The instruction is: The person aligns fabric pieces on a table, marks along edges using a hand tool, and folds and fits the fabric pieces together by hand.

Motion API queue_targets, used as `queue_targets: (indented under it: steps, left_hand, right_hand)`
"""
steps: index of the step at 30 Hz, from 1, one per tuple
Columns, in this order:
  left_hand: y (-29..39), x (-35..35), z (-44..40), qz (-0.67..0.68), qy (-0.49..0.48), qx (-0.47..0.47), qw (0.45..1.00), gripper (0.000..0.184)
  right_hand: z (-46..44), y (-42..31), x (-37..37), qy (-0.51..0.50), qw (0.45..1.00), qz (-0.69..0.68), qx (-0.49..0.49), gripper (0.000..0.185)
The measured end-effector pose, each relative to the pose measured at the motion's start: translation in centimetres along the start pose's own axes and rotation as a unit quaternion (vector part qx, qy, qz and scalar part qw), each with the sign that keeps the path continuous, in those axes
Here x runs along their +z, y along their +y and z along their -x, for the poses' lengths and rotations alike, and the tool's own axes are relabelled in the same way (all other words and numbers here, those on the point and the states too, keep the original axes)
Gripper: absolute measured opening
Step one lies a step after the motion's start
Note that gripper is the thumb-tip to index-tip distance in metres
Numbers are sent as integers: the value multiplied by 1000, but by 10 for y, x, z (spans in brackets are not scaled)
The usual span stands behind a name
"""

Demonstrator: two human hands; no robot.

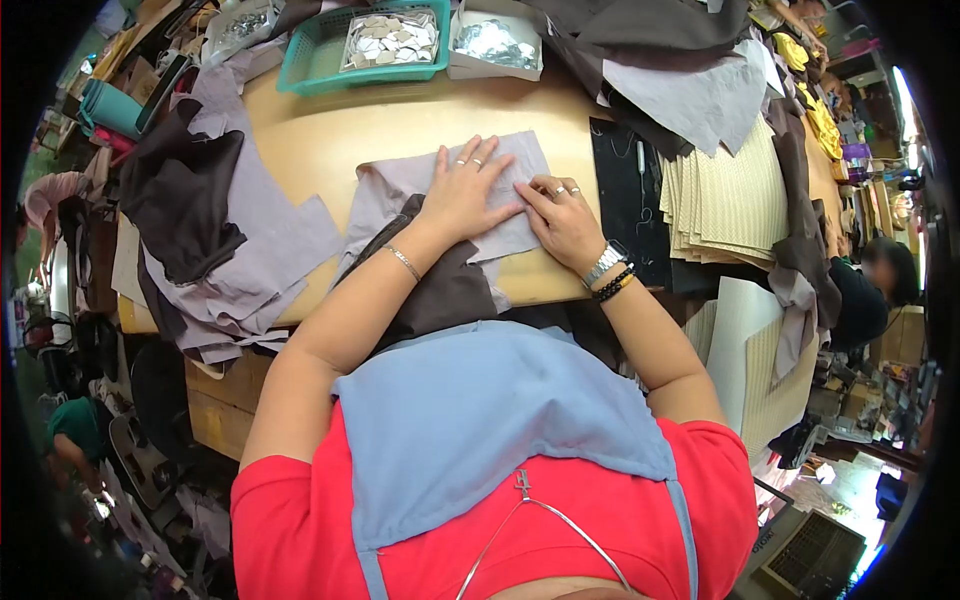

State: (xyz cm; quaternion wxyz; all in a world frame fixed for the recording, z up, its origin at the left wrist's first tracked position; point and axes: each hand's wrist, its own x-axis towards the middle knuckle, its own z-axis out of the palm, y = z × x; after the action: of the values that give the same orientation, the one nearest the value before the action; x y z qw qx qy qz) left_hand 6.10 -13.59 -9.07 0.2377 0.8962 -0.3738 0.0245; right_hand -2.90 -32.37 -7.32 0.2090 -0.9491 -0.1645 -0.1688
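On the wooden table (290,120), a greyish-lilac cloth (395,180) lies partly over a dark brown cloth (435,290) that reaches down to my apron. My left hand (468,195) rests flat on the lilac cloth, its fingers spread and pointing away from me. Close to its right, my right hand (567,228) has its fingers bent, with thumb and index finger together at the cloth near my left fingertips. Whatever may be between them is too small to make out.
A green basket (290,65) and a white box (495,68) of small pieces stand at the back. Dark and lilac cloths (285,220) lie left. At right are a black mat (625,190) with tools and stacked cream sheets (720,200). People are at both sides.
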Motion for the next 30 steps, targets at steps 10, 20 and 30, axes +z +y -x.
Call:
queue_targets:
  steps: [10, 20, 30]
  left_hand:
    - [27, -26, 37, -66, -8, 75, 995, 29]
    - [38, -14, 59, -63, -5, 62, 996, 48]
    - [26, -27, 70, -60, -2, 66, 996, 51]
  right_hand:
    - [0, 3, 2, -24, 1000, 7, -9, 40]
    - [1, -9, 2, -69, 991, 111, 10, 47]
    - [22, -18, -7, -64, 972, 162, 160, 65]
